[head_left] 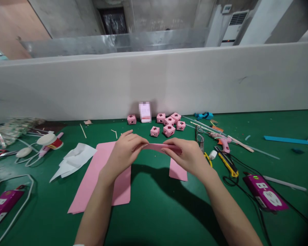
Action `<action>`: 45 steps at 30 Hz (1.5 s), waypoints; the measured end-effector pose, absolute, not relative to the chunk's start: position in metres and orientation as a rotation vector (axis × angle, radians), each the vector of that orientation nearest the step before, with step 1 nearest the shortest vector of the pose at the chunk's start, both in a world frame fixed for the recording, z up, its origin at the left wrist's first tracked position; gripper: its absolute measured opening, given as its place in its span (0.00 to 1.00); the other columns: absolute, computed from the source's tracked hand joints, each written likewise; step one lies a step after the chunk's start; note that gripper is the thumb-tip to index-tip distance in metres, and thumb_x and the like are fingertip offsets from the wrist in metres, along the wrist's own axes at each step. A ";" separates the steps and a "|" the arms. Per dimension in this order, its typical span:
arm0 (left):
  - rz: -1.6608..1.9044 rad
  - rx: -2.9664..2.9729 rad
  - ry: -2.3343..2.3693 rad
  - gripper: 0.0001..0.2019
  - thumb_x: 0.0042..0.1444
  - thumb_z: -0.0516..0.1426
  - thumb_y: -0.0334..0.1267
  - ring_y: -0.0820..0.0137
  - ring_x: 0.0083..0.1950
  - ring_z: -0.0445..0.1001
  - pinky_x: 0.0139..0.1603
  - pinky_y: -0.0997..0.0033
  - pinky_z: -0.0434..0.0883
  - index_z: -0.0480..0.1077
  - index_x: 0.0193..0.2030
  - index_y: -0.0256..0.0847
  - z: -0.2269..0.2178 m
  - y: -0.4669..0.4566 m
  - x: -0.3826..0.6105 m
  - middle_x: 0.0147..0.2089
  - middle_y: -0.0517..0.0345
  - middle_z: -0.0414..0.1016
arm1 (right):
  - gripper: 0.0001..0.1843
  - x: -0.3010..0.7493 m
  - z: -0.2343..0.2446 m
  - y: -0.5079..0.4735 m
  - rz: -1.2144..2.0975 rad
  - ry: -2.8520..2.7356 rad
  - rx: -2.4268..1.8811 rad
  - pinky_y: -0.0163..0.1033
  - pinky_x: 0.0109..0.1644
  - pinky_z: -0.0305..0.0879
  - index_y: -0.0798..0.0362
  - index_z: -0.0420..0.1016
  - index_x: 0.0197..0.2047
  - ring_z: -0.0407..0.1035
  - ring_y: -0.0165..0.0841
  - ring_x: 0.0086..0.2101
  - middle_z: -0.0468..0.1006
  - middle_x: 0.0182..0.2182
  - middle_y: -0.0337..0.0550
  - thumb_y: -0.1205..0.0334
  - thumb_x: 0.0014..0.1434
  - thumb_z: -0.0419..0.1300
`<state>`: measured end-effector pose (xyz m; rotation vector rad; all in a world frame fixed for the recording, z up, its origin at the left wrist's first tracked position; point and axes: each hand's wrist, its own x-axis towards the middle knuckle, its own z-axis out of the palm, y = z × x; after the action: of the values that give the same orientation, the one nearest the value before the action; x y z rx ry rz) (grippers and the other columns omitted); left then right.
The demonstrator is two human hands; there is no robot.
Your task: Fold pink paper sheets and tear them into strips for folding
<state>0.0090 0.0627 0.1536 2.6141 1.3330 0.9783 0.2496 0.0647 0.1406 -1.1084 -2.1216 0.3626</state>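
Observation:
Both my hands hold a folded strip of pink paper [156,147] just above the green table [154,212]. My left hand [125,152] pinches its left end, fingers closed. On the strip's right end my right hand [187,155] is closed, with the fingers pressed along the fold. A large pink sheet [92,184] lies flat under my left forearm. A smaller pink piece [178,171] lies below my right hand. Several small pink paper cubes [168,130] with dark windows sit beyond my hands, near the white wall.
Crumpled white paper [74,159] lies at left, beside a tape roll [50,140] and cables. At right are a pink glue gun [223,143], a yellow utility knife [228,164], scissors [200,138], thin sticks and a purple power strip [265,193]. Another power strip [2,205] sits at far left.

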 end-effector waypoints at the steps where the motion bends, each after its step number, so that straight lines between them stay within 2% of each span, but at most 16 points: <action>1: 0.997 2.572 1.360 0.09 0.66 0.53 0.34 0.68 0.39 0.76 0.62 0.53 0.65 0.75 0.41 0.44 0.157 0.062 0.007 0.39 0.59 0.81 | 0.07 0.252 0.144 0.064 0.369 -2.086 -1.106 0.34 0.35 0.66 0.48 0.78 0.43 0.76 0.31 0.31 0.84 0.35 0.38 0.57 0.64 0.61; 5: 0.987 2.418 1.355 0.08 0.66 0.54 0.39 0.66 0.42 0.77 0.47 0.65 0.72 0.76 0.41 0.44 0.164 0.057 0.007 0.41 0.56 0.80 | 0.04 0.255 0.149 0.060 0.412 -1.971 -1.072 0.34 0.34 0.68 0.48 0.79 0.41 0.78 0.32 0.32 0.84 0.34 0.38 0.60 0.63 0.63; 8: 1.000 2.384 1.250 0.09 0.66 0.55 0.41 0.68 0.40 0.77 0.43 0.69 0.72 0.77 0.41 0.44 0.163 0.055 0.011 0.39 0.56 0.80 | 0.05 0.251 0.149 0.057 0.468 -1.963 -1.025 0.34 0.35 0.70 0.48 0.80 0.40 0.78 0.33 0.33 0.84 0.35 0.38 0.60 0.63 0.62; 11: 1.048 2.405 1.189 0.09 0.66 0.55 0.41 0.69 0.37 0.77 0.44 0.68 0.72 0.77 0.39 0.44 0.159 0.056 0.012 0.35 0.57 0.80 | 0.06 0.249 0.148 0.055 0.511 -1.943 -1.021 0.33 0.34 0.70 0.48 0.80 0.40 0.78 0.32 0.32 0.84 0.34 0.38 0.58 0.63 0.63; 16: 1.088 2.431 1.082 0.06 0.63 0.59 0.39 0.69 0.35 0.76 0.58 0.57 0.71 0.78 0.39 0.45 0.158 0.055 0.006 0.32 0.60 0.81 | 0.07 0.250 0.149 0.054 0.542 -1.915 -0.972 0.35 0.35 0.71 0.47 0.83 0.38 0.78 0.33 0.33 0.85 0.34 0.38 0.56 0.63 0.63; 20: 1.041 2.393 1.036 0.05 0.63 0.59 0.37 0.72 0.32 0.76 0.64 0.56 0.68 0.78 0.38 0.45 0.164 0.052 0.007 0.33 0.63 0.82 | 0.06 0.252 0.151 0.054 0.517 -1.915 -0.918 0.35 0.34 0.70 0.47 0.83 0.37 0.78 0.33 0.31 0.85 0.33 0.38 0.58 0.62 0.64; 24: 0.988 2.324 1.076 0.06 0.62 0.60 0.40 0.68 0.38 0.80 0.58 0.62 0.72 0.79 0.39 0.46 0.165 0.051 0.012 0.37 0.60 0.83 | 0.05 0.252 0.150 0.055 0.548 -1.962 -0.880 0.33 0.33 0.69 0.46 0.83 0.37 0.77 0.31 0.29 0.85 0.32 0.37 0.59 0.62 0.64; 28: 0.995 2.309 1.052 0.07 0.63 0.59 0.40 0.69 0.36 0.80 0.50 0.67 0.75 0.80 0.38 0.45 0.161 0.053 0.012 0.36 0.59 0.83 | 0.05 0.251 0.150 0.055 0.575 -1.976 -0.859 0.32 0.32 0.68 0.47 0.83 0.37 0.76 0.30 0.29 0.85 0.31 0.36 0.60 0.62 0.64; 30: 1.020 2.337 1.043 0.07 0.63 0.59 0.39 0.69 0.36 0.80 0.50 0.68 0.74 0.79 0.38 0.44 0.159 0.053 0.012 0.36 0.59 0.83 | 0.05 0.250 0.151 0.054 0.579 -1.978 -0.888 0.32 0.32 0.68 0.47 0.83 0.37 0.76 0.30 0.29 0.84 0.31 0.36 0.60 0.62 0.64; 34: 1.022 2.426 1.015 0.07 0.64 0.58 0.37 0.71 0.36 0.79 0.56 0.67 0.72 0.79 0.39 0.45 0.159 0.053 0.013 0.36 0.62 0.83 | 0.06 0.248 0.154 0.052 0.618 -2.042 -0.946 0.31 0.33 0.66 0.48 0.82 0.39 0.75 0.28 0.30 0.84 0.32 0.36 0.63 0.63 0.62; 40: 0.917 2.418 1.080 0.07 0.65 0.58 0.38 0.71 0.39 0.78 0.44 0.72 0.71 0.78 0.40 0.44 0.156 0.052 0.020 0.38 0.61 0.83 | 0.06 0.246 0.145 0.057 0.650 -2.103 -0.920 0.29 0.30 0.62 0.50 0.82 0.40 0.71 0.26 0.26 0.83 0.29 0.37 0.62 0.63 0.62; 45: 0.847 2.396 1.069 0.06 0.65 0.58 0.38 0.72 0.39 0.77 0.41 0.74 0.68 0.77 0.43 0.45 0.153 0.054 0.022 0.40 0.62 0.82 | 0.07 0.247 0.137 0.060 0.658 -2.129 -0.904 0.31 0.29 0.59 0.50 0.83 0.39 0.70 0.26 0.24 0.83 0.28 0.38 0.60 0.63 0.62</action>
<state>0.0220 0.0540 0.1535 2.3958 1.0694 0.8470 0.2467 0.0604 0.1374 -0.9036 -2.1295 0.6580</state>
